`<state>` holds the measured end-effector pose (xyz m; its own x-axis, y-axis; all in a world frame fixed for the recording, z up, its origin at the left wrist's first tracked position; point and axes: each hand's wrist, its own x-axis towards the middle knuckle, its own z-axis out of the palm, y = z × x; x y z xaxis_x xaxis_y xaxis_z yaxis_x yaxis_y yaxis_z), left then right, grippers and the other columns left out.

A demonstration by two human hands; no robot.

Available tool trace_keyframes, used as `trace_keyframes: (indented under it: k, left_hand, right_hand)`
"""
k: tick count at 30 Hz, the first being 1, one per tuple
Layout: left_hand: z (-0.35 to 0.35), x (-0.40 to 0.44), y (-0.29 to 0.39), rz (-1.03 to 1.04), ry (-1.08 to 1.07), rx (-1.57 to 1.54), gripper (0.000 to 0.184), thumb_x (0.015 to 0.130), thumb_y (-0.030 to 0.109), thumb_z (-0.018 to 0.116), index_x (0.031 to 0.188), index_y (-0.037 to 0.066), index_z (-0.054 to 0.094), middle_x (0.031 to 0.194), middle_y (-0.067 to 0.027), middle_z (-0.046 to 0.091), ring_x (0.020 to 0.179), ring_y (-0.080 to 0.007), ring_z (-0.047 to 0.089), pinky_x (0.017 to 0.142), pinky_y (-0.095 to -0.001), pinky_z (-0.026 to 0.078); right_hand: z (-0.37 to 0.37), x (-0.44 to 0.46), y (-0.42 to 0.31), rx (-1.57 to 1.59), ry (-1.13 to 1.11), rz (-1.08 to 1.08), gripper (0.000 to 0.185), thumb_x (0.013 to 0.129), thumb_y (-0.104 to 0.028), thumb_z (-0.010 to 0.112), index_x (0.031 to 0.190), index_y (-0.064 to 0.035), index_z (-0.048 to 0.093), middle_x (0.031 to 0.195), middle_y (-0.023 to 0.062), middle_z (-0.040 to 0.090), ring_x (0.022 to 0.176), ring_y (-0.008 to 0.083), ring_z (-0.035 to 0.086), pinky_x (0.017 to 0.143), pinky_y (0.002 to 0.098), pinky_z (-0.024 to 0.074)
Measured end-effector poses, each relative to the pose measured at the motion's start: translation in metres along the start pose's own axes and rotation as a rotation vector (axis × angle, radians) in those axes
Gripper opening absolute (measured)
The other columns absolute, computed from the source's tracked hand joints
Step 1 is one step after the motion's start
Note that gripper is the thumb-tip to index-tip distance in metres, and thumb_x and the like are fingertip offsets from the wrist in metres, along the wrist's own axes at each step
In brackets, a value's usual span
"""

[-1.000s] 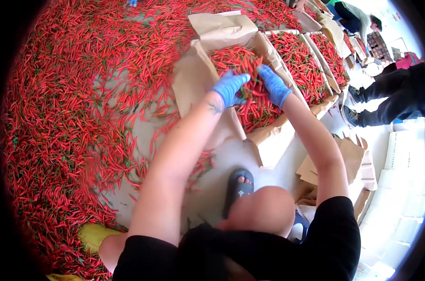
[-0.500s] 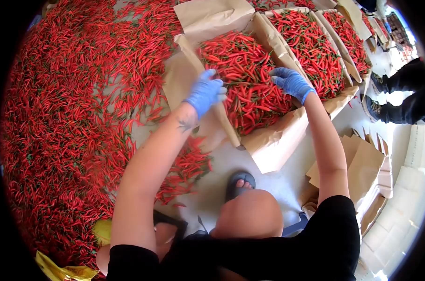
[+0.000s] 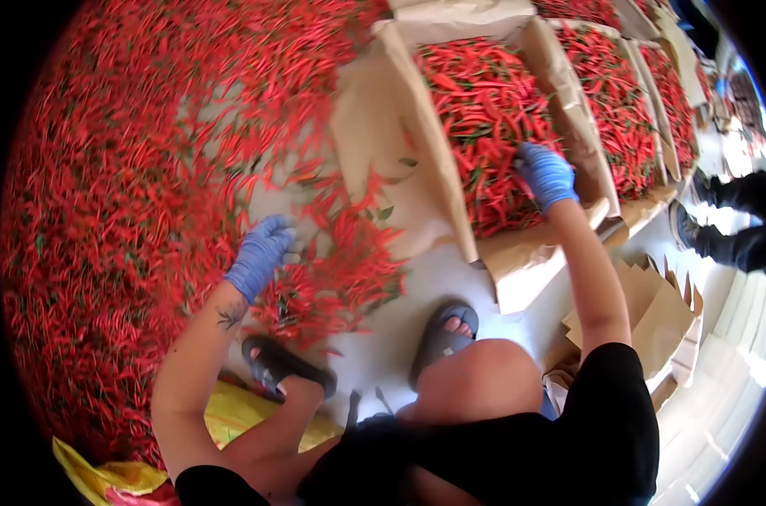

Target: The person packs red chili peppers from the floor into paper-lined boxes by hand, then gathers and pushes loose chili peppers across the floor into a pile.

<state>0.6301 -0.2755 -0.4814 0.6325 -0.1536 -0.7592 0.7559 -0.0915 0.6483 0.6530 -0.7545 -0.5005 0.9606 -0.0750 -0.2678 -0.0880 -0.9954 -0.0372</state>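
My left hand [image 3: 263, 253], in a blue glove, is over the loose red chilli peppers [image 3: 341, 270] on the floor. Its fingers are slightly bent and apart, a little blurred, with nothing visible in them. In the cardboard box [image 3: 438, 143] lined with brown paper, red chilli peppers [image 3: 488, 118] with green stems are heaped. My right hand [image 3: 545, 174], also blue-gloved, rests at the near right part of this heap. Its fingers are curled together against the peppers; the fingertips are partly hidden, so what they pinch does not show.
A wide spread of chilli peppers [image 3: 121, 211] covers the floor at left. More filled boxes [image 3: 611, 110] stand to the right. Folded cardboard [image 3: 644, 312] lies near my right elbow, a yellow bag [image 3: 105, 472] at lower left. Another person's legs [image 3: 737, 219] are at far right.
My left hand has moved from the box's left edge down and left to the floor peppers. The right hand remains over the box, slightly lower. The view has shifted left.
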Motion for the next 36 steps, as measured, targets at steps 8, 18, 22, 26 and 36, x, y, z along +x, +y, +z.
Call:
trace_keyframes:
  k: [8,18,22,26,36]
  left_hand:
    - [-0.079,-0.095,-0.076,0.354,-0.158,1.335,0.032,0.075,0.012,0.051,0.106,0.008,0.057,0.097,-0.0178,0.059,0.092,-0.0266,0.058,0.076,-0.0351,0.048]
    - [-0.028,-0.044,-0.207,1.035,-0.41,1.629,0.047,0.08,0.021,0.047,0.127,0.022,0.038,0.14,-0.0106,0.024,0.125,-0.0293,0.031,0.099,-0.0605,0.015]
    - [-0.039,-0.02,-0.172,0.866,-0.247,1.597,0.043,0.083,0.019,0.041,0.125,0.027,0.043,0.13,-0.0096,0.041,0.111,-0.0302,0.046,0.091,-0.0585,0.029]
    - [-0.059,-0.003,-0.127,0.501,-0.22,1.529,0.045,0.077,0.013,0.049,0.122,0.018,0.046,0.117,-0.0113,0.051,0.103,-0.0273,0.051,0.083,-0.0402,0.041]
    - [-0.148,-0.004,-0.059,0.216,-0.257,-0.504,0.047,0.075,0.006,0.057,0.12,0.014,0.045,0.1,-0.0076,0.053,0.081,-0.0168,0.055,0.064,-0.0284,0.052]
  right_hand:
    - [-0.104,-0.035,-0.153,0.176,-0.389,-0.376,0.04,0.074,-0.011,0.062,0.113,-0.0084,0.054,0.079,0.0141,0.062,0.07,0.0228,0.059,0.068,0.0326,0.0484]
    - [0.062,-0.098,-0.285,-0.191,-0.435,-0.476,0.1,0.061,-0.033,0.074,0.139,-0.0304,0.011,0.143,0.0179,0.007,0.12,0.0357,0.038,0.087,0.0466,0.0417]
    - [0.071,-0.107,-0.318,-0.188,-0.587,-0.283,0.1,0.058,-0.035,0.076,0.137,-0.0379,0.015,0.143,0.0176,0.009,0.122,0.0378,0.034,0.089,0.0469,0.0412]
    - [0.073,-0.115,-0.336,-0.161,-0.651,-0.326,0.092,0.063,-0.032,0.072,0.137,-0.0363,0.017,0.143,0.0175,0.011,0.121,0.0376,0.035,0.088,0.0466,0.0419]
    - [0.034,-0.048,-0.284,1.388,-0.867,0.224,0.047,0.059,-0.004,0.065,0.104,-0.0054,0.053,0.09,0.0115,0.055,0.082,0.0245,0.058,0.076,0.038,0.0493]
